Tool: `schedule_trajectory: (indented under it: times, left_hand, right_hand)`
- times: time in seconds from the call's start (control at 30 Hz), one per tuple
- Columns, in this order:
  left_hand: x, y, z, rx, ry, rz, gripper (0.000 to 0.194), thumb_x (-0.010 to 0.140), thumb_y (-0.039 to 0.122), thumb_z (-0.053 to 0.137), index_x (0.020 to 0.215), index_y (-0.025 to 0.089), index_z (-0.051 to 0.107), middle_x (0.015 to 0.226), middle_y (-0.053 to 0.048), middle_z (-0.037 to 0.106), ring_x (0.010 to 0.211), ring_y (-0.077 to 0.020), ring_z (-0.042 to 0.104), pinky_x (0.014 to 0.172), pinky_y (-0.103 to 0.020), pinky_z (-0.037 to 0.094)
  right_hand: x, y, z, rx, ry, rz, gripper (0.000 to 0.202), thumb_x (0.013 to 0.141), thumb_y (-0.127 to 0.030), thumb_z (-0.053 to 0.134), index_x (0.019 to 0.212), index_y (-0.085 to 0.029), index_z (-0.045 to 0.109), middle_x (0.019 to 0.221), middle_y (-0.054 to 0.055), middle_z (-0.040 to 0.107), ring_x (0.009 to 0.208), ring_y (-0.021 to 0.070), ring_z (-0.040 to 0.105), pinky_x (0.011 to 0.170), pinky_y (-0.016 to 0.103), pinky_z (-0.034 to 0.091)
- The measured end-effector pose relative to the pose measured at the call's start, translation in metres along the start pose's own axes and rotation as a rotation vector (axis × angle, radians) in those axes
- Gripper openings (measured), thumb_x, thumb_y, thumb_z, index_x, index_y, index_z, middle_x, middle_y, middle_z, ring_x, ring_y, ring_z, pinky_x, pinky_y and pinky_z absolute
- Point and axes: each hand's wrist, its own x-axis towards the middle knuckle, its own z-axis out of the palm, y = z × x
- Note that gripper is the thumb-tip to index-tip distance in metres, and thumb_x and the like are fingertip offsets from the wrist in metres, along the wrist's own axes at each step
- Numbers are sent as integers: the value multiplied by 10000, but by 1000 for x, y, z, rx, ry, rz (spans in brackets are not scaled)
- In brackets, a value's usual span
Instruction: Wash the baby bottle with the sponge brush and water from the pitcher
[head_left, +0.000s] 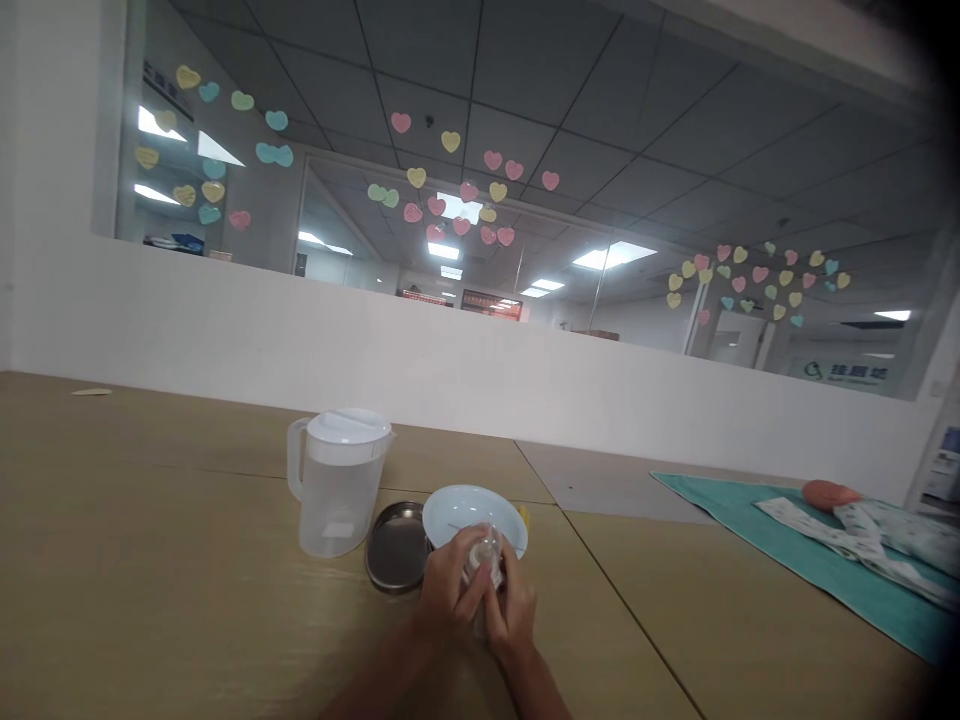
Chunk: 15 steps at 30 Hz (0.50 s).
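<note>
Both hands are together at the near edge of a light blue bowl (465,499). My left hand (448,585) and my right hand (514,605) are wrapped round a small clear bottle (487,550) with a transparent domed top. The fingers of both hands meet on its near side, and its lower part is hidden by them. A thin utensil lies in the bowl, partly covered by the hands. Left of the bowl is a round metal dish (397,548), and beside that stands a clear lidded pitcher (341,495) holding liquid.
Something yellow (524,516) shows behind the bowl's right side. On the right, a teal cloth (795,545) bears a patterned white cloth (885,535) and an orange-pink object (829,495). A flat pale piece (92,392) lies far left. A white wall (450,360) bounds the table's back.
</note>
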Motion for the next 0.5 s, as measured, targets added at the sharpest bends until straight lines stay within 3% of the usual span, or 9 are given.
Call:
schedule_trajectory:
  times: [0.2, 0.37, 0.5]
  left_hand:
    - [-2, -4, 2, 18, 4, -108, 345, 865, 286, 503, 1198, 196, 501, 1126, -63, 671, 984, -217, 657, 860, -297, 535]
    - [-5, -9, 7, 25, -62, -129, 345, 885, 303, 501, 1216, 208, 487, 1138, -78, 657, 1004, -204, 639, 876, -322, 518]
    - [-3, -6, 5, 19, -97, -70, 334, 879, 289, 513, 1207, 225, 494, 1133, -61, 654, 1026, -194, 626, 882, -311, 509]
  right_hand:
    - [-1, 3, -1, 43, 2, 12, 457, 944, -300, 363, 1367, -138, 423, 1261, 145, 561, 1144, 241, 555, 893, 351, 490]
    - [-4, 6, 1, -5, 88, 78, 436, 963, -305, 286, 1267, -117, 535, 1160, 148, 628, 1028, 223, 627, 793, 311, 526]
    - [-1, 4, 2, -22, 153, 113, 415, 962, -338, 307, 1138, -116, 611, 1032, 142, 676, 928, 217, 660, 732, 295, 524]
